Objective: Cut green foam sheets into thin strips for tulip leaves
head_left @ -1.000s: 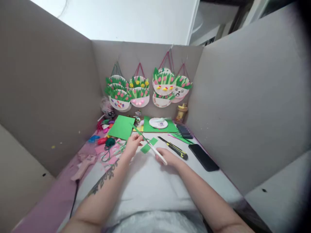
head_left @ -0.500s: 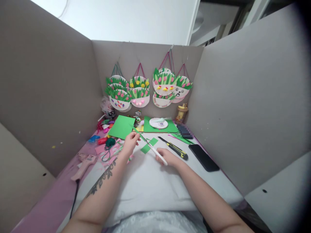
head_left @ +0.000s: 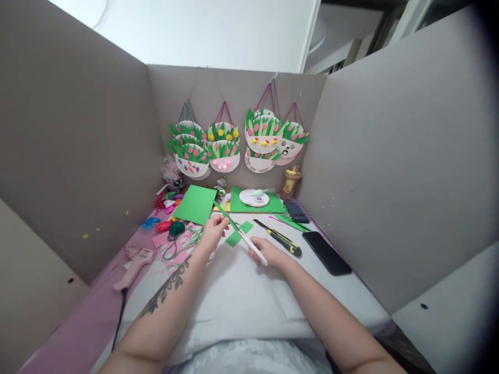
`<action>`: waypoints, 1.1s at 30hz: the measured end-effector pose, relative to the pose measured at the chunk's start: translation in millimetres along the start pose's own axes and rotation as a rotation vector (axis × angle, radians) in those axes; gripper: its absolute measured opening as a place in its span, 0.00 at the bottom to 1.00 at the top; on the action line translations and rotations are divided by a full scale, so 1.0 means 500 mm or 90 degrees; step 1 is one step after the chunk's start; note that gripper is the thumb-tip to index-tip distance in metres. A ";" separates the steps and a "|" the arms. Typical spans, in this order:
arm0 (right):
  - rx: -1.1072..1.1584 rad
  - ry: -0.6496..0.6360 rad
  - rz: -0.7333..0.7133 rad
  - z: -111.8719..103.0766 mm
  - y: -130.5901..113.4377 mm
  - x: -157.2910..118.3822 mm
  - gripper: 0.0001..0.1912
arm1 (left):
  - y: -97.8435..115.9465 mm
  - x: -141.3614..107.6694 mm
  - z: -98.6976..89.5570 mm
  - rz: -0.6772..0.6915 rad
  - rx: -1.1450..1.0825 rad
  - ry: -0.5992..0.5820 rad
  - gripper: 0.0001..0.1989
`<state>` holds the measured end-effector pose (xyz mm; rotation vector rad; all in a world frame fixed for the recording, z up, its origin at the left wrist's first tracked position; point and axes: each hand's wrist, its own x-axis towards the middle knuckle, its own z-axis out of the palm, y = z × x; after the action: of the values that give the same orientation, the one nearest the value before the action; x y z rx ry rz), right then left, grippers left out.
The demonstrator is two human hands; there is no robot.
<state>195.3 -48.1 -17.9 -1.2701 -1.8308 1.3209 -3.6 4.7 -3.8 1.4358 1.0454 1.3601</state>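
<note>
My left hand (head_left: 213,229) pinches a narrow strip of green paper (head_left: 221,208) that slants up and away to the left. My right hand (head_left: 265,251) is closed round the handles of white scissors (head_left: 251,246), whose blades point up-left and meet the strip close to my left fingers. Below the blades, green paper pieces (head_left: 234,239) lie on the white table cover. Just right of my right hand rests a black and yellow utility knife (head_left: 286,243).
A green sheet (head_left: 196,203) lies behind my left hand, with yarn and pink scraps (head_left: 181,257) to the left. A pink glue gun (head_left: 134,267) is farther left, a black phone (head_left: 327,253) at right. Decorated paper-plate baskets (head_left: 263,136) hang on the back panel; grey panels stand both sides.
My left hand has shifted slightly right, closer to the scissors, with the green strip. My right hand and the scissors have barely moved.
</note>
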 end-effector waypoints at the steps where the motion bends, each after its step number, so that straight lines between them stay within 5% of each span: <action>1: -0.002 0.001 -0.002 0.000 -0.001 -0.001 0.04 | 0.001 0.000 0.000 -0.001 -0.001 0.000 0.12; 18: 0.096 0.019 -0.018 0.000 0.031 0.016 0.06 | 0.023 -0.006 -0.002 -0.032 -0.020 0.036 0.11; 33: 0.176 0.080 -0.051 0.013 0.046 0.038 0.12 | 0.013 -0.016 0.012 0.005 0.042 -0.049 0.08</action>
<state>190.8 -31.9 -43.5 -1.0957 -1.5349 1.3631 2.2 -5.1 0.1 1.5298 1.0434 1.2771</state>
